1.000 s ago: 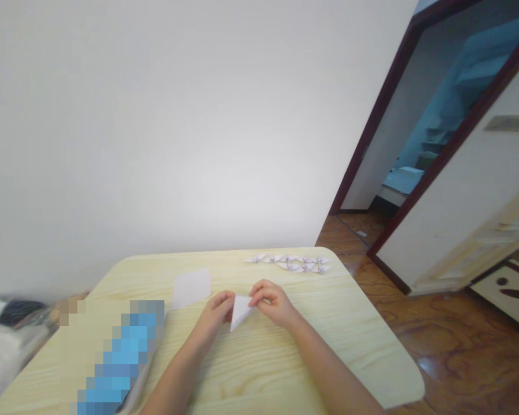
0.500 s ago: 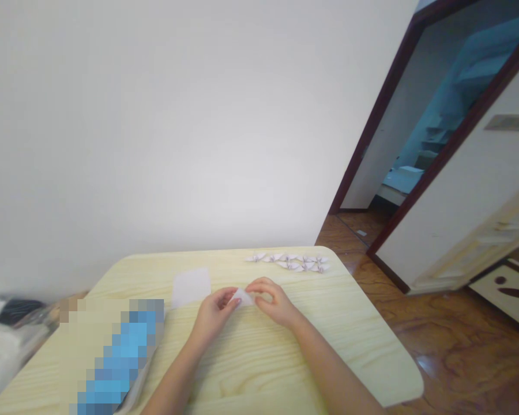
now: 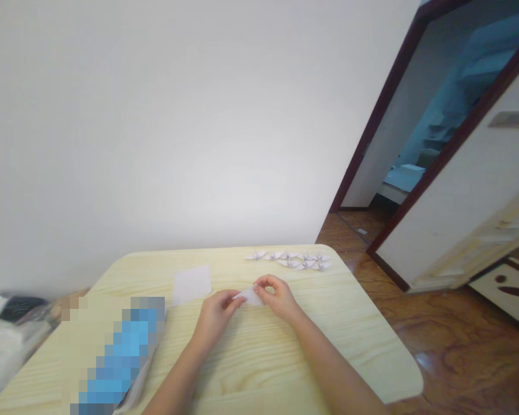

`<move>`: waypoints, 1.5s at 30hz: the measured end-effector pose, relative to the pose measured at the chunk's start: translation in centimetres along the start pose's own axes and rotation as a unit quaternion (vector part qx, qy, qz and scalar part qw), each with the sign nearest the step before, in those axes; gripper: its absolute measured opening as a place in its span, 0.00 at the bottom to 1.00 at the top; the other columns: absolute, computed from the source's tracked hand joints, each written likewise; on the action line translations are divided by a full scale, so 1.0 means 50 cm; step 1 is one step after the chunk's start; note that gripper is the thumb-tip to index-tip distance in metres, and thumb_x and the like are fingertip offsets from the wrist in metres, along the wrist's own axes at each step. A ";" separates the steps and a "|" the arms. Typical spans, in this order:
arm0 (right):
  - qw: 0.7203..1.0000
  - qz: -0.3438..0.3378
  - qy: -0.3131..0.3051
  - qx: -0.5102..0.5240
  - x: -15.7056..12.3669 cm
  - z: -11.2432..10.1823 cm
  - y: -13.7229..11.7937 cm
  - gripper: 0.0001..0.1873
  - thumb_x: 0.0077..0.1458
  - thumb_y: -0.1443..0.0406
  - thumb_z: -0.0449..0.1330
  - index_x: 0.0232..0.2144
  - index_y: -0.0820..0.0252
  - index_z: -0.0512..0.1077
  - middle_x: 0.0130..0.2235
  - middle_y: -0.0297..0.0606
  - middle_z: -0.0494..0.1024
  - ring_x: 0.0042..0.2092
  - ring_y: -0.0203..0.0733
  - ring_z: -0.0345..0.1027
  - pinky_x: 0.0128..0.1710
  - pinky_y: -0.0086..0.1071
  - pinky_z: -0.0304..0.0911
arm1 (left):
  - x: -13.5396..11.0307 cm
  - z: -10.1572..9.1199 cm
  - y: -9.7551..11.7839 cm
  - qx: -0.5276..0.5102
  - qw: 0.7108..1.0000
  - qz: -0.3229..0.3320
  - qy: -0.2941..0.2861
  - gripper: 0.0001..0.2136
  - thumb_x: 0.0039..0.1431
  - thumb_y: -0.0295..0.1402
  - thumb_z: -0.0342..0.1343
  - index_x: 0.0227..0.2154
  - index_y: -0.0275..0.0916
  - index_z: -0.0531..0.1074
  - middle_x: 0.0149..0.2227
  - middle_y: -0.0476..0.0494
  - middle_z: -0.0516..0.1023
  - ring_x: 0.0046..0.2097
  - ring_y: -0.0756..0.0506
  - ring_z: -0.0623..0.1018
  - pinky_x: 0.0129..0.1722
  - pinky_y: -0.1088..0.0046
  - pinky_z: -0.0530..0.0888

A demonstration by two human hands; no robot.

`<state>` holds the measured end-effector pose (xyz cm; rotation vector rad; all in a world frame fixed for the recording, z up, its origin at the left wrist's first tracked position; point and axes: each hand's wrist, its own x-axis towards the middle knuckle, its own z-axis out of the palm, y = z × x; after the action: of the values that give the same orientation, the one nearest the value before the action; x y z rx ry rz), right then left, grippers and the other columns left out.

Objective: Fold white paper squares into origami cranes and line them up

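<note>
- Folded paper (image 3: pixel 251 298), white, between both hands over the middle of the tabletop (image 3: pixel 259 360); whether it touches the surface, cannot tell.
- Left hand (image 3: pixel 217 311): grip pinching the paper's left tip, thumb on top.
- Right hand (image 3: pixel 277 295): grip pinching its upper right part between thumb and fingers.
- Progress, as judged: this piece partly folded, shape roughly triangular; small folded pieces (image 3: pixel 305 265) look finished, set in two rows along the far edge near the far right corner; flat sheet (image 3: pixel 192 285) toward the far left corner, unfolded.
- Textures: paper thin, matte, seemingly crisp; small pieces pointed, creased; tabletop pale wood grain, rounded corners.
- Blue item (image 3: pixel 123 357) by the left edge, pixelated, unidentifiable.
</note>
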<state>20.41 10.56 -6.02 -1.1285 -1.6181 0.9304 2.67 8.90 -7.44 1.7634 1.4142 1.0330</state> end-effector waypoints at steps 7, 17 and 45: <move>1.000 -0.011 0.000 0.013 0.000 0.001 0.001 0.09 0.47 0.64 0.57 0.33 0.61 0.71 0.29 0.35 0.73 0.33 0.36 0.66 0.35 0.29 0.63 | -0.001 0.000 -0.003 -0.008 1.000 0.013 0.021 0.13 0.50 0.42 0.52 0.33 0.39 0.74 0.27 0.46 0.78 0.28 0.47 0.75 0.29 0.74 0.71; 1.000 -0.011 -0.022 0.004 0.000 0.006 0.019 0.08 0.48 0.64 0.57 0.32 0.62 0.71 0.30 0.36 0.74 0.33 0.37 0.68 0.34 0.29 0.64 | -0.002 -0.009 0.000 0.074 0.990 0.093 0.075 0.11 0.51 0.41 0.52 0.27 0.40 0.75 0.27 0.47 0.78 0.28 0.48 0.75 0.29 0.74 0.70; 0.997 -0.068 -0.003 -0.043 -0.005 -0.004 -0.011 0.05 0.48 0.65 0.57 0.26 0.61 0.71 0.27 0.35 0.74 0.32 0.36 0.67 0.34 0.28 0.62 | -0.005 -0.008 0.006 0.069 0.992 0.086 0.060 0.11 0.53 0.41 0.49 0.26 0.39 0.70 0.24 0.48 0.73 0.25 0.50 0.72 0.26 0.75 0.68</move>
<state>20.50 10.17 -5.52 -1.0603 -1.7299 0.7837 2.44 8.60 -7.02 1.9805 1.4559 1.1740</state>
